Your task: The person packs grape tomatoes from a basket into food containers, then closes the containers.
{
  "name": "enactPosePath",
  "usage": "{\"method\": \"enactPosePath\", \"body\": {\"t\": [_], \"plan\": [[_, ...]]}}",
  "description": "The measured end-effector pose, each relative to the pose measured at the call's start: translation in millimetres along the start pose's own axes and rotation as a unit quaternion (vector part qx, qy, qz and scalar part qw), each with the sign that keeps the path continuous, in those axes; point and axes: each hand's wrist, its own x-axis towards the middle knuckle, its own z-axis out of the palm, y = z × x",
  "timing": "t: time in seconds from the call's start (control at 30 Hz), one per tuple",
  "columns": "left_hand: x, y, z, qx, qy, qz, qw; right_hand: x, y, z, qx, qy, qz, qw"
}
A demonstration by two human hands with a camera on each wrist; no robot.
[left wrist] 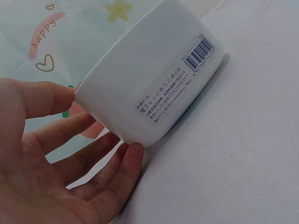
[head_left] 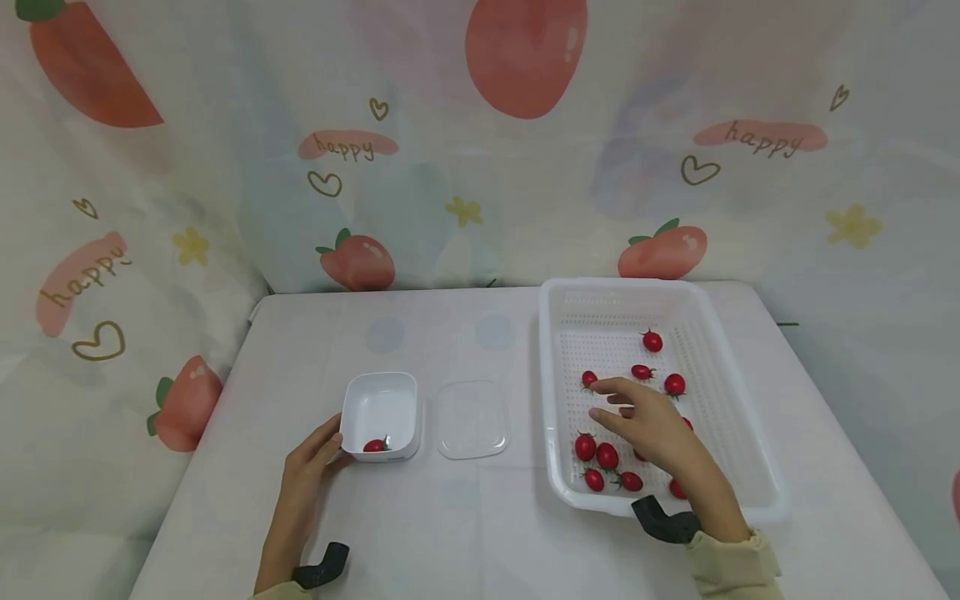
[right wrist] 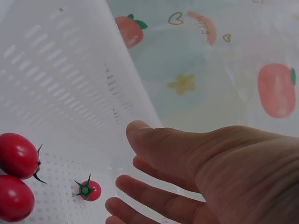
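Note:
My left hand (head_left: 309, 467) touches the left side of a small white square box (head_left: 380, 393) with its fingertips, the fingers loosely extended. One cherry tomato (head_left: 374, 446) lies inside near the box's front wall. In the left wrist view, a printed label with a barcode shows on the box's side (left wrist: 170, 79). Over a white perforated basket (head_left: 549, 392), my right hand (head_left: 654, 421) hovers with thumb and fingers apart and nothing between them. A cherry tomato (head_left: 588, 378) lies just beyond its fingertips. In the right wrist view, a small stemmed tomato (right wrist: 93, 190) rests on the basket floor.
Several more cherry tomatoes (head_left: 607, 455) lie scattered in the basket, some partly hidden by the right arm. A clear plastic lid (head_left: 472, 419) lies flat between box and basket. Behind the white-covered table (head_left: 480, 533) hangs a fruit-patterned cloth (head_left: 525, 200).

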Motion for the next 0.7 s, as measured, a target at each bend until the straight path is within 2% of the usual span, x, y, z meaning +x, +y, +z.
{"method": "enactPosePath", "body": {"t": [0.23, 0.5, 0.7], "plan": [[0.2, -0.7, -0.2, -0.007, -0.001, 0.001, 1.0, -6.5, 11.4, -6.4, 0.002, -0.015, 0.019, 0.9997], [0.3, -1.2, -0.6, -0.005, 0.0, -0.003, 1.0, -16.1, 17.6, -11.4, -0.004, -0.007, 0.039, 0.9992], [0.7, -0.5, 0.2, -0.002, -0.002, -0.009, 1.0, -22.3, 27.4, -13.0, -0.021, -0.017, 0.059, 0.9979]]}}
